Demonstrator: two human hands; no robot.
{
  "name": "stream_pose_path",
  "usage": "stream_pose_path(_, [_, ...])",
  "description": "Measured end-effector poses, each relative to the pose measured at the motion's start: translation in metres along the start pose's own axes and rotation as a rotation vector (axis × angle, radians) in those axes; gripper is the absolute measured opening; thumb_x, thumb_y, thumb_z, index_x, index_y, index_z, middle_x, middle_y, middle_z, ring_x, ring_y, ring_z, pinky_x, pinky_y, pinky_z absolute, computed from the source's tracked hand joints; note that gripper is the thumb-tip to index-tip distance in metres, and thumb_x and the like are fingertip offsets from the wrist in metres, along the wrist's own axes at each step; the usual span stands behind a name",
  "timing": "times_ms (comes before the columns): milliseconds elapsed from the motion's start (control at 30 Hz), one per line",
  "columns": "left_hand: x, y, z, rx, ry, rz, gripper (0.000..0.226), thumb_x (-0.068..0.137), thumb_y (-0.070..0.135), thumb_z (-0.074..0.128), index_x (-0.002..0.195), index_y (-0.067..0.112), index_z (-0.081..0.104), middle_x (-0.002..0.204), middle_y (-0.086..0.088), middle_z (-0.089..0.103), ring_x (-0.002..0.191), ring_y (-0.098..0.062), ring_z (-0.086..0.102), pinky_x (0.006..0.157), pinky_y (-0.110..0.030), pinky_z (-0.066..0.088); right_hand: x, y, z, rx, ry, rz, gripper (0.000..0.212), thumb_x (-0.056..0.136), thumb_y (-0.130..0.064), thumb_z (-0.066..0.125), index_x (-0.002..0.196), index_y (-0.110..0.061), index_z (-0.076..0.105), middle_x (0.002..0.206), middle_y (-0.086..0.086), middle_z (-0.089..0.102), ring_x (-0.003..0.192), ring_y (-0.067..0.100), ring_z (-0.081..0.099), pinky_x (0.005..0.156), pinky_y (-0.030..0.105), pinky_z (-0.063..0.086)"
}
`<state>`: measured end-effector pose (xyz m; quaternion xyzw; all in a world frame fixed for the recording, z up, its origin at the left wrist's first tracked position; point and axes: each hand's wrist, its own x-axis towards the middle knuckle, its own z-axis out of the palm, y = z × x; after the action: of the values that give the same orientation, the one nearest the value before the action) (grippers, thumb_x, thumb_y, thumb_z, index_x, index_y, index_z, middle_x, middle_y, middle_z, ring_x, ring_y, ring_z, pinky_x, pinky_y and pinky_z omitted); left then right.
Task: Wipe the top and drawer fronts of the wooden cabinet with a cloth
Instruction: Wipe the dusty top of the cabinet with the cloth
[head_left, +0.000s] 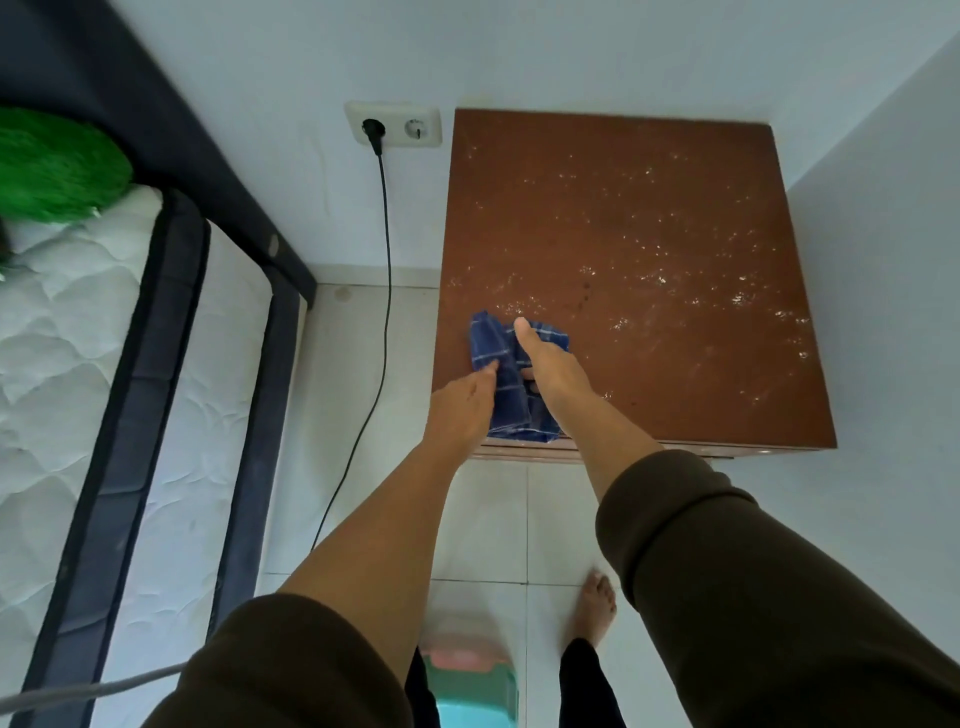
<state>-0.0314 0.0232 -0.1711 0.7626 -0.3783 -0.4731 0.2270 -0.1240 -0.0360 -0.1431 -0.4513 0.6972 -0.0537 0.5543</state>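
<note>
Both hands (511, 382) seemingly gripping cloth (511, 384)

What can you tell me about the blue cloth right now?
The blue cloth is a dark blue checked fabric with thin pale lines, crumpled and partly folded. It lies on the cabinet top at the near left corner, its lower edge reaching the front edge. The left hand pinches its left side with the fingers; the right hand lies along it, covering its middle. It looks soft and thin.

Pale blue walls (597, 47) meet a white tiled floor (353, 415), with a double wall socket (393, 124), a plugged-in black cable (385, 260) and a quilted mattress (67, 374) on what looks like a dark bed frame (171, 322).
</note>
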Motion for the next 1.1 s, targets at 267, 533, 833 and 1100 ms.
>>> stream_pose_path(267, [0.007,0.002,0.006,0.264,-0.159,0.137,0.035,0.1,0.028,0.035,0.109,0.014,0.066,0.106,-0.008,0.068,0.094,-0.024,0.065,0.089,-0.037,0.053,0.018,0.014,-0.005,-0.286,0.117,-0.075,0.027,0.095,-0.032,0.053,0.102,-0.01,0.066,0.103,0.007,0.065,0.093,0.024,0.06,0.087,0.036,0.05])
stream_pose_path(533, [0.031,-0.006,0.009,0.144,0.229,-0.077,0.023,0.09,0.032,0.06,0.097,0.012,0.052,0.101,-0.009,0.061,0.086,-0.02,0.058,0.074,-0.027,0.046,0.029,0.02,-0.001,-0.475,0.162,-0.068,0.027,0.096,-0.022,0.05,0.11,-0.004,0.065,0.108,0.011,0.067,0.102,0.028,0.063,0.089,0.035,0.051])
stream_pose_path(833, [0.048,0.005,-0.003,0.072,-0.1,-0.064,0.029,0.091,0.032,0.058,0.111,0.012,0.055,0.104,-0.003,0.063,0.091,-0.02,0.059,0.081,-0.029,0.047,0.029,0.012,-0.009,0.021,0.054,0.043,0.033,0.093,-0.049,0.051,0.083,-0.017,0.056,0.105,0.011,0.069,0.097,0.03,0.065,0.092,0.046,0.051])
stream_pose_path(1100, [0.041,0.07,-0.062,-0.693,-0.3,-0.176,0.025,0.093,0.014,0.054,0.117,0.017,0.048,0.117,-0.013,0.061,0.1,-0.03,0.061,0.084,-0.046,0.052,-0.007,-0.032,-0.023,0.303,0.18,0.005,0.028,0.1,-0.03,0.045,0.125,-0.017,0.043,0.111,0.004,0.056,0.093,0.021,0.057,0.085,0.04,0.052])
